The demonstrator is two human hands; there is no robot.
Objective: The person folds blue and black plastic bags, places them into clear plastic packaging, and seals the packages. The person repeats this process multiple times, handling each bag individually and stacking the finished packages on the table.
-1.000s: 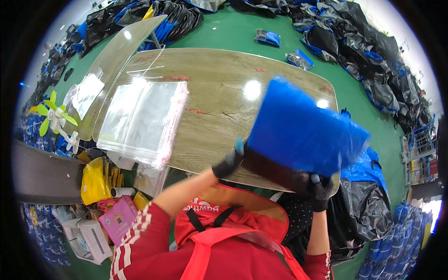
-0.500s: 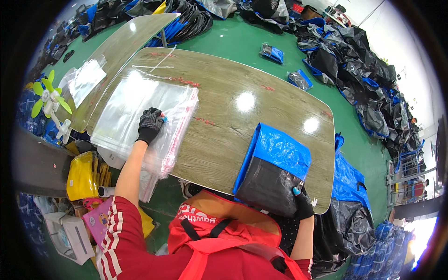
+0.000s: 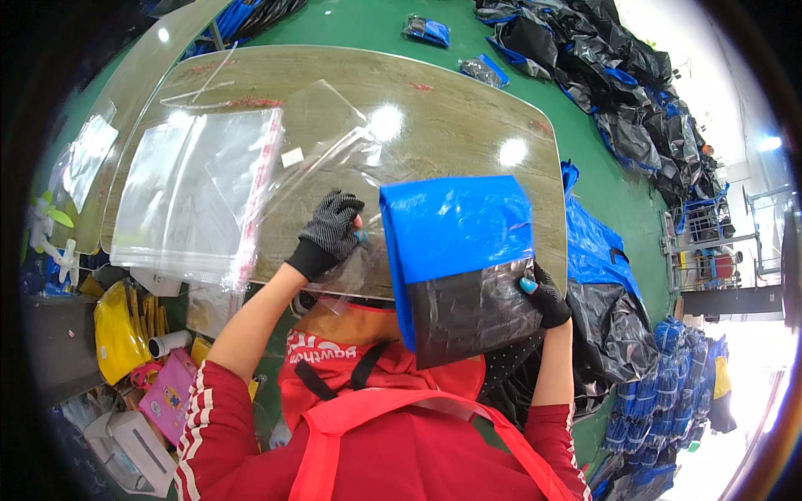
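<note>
A folded tarpaulin, blue above and black below, is raised at the near edge of the table. My right hand, in a dark glove with bare fingertips, grips its lower right edge, thumb on top. To its left, a single clear plastic bag spreads over the tabletop and hangs toward me. My left hand, gloved in dotted dark knit, pinches this bag with thumb and fingers. A flat stack of clear plastic bags with reddish edges lies left of that hand.
Around the wood-grain table is green floor. Packed blue-black bundles lie beyond it, and heaped tarpaulins line the far right. Another blue-black tarpaulin hangs at the right edge. Yellow packages stand below left.
My left hand has moved right from the stack, drawing one clear bag off it. My right hand has lifted the folded tarpaulin and brought it closer to the left hand. The view has shifted.
</note>
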